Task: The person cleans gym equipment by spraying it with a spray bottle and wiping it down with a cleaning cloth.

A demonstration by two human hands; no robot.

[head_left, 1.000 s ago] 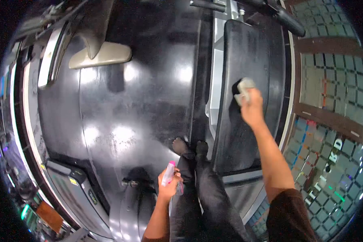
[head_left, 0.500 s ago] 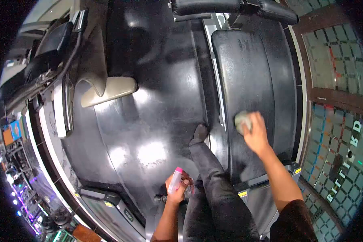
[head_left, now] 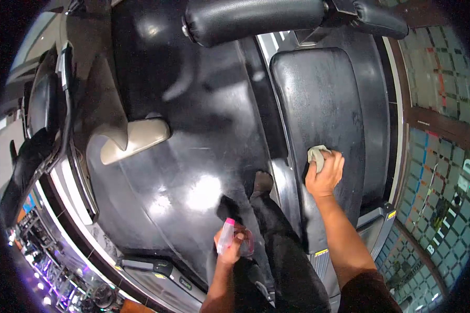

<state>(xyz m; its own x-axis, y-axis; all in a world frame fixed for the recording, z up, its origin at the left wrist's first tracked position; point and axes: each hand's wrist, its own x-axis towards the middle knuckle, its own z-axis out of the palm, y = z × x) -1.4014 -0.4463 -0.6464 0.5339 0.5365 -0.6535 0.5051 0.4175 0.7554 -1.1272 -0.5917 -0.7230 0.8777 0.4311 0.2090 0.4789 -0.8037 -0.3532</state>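
Observation:
My right hand [head_left: 326,175] is closed round a crumpled pale cloth [head_left: 317,156] and presses it on the black padded bench [head_left: 318,99], near the left side of the pad. Lower down, close to my legs, my left hand [head_left: 231,245] grips a clear spray bottle [head_left: 226,237] with a pink tip. Part of the bottle is hidden by my fingers. The bench pad looks scuffed, with dull streaks on its surface.
Black padded rollers [head_left: 256,20] cross above the bench's far end. A beige machine foot [head_left: 136,141] rests on the shiny black floor at left. Treadmill-like grey units [head_left: 162,281] stand along the near edge. Patterned glass doors [head_left: 433,208] line the right side.
The view has shifted, so the rollers look larger and lower in it. My right hand has moved a little on the pad with the cloth, and its wrist has turned. The left hand still holds the bottle.

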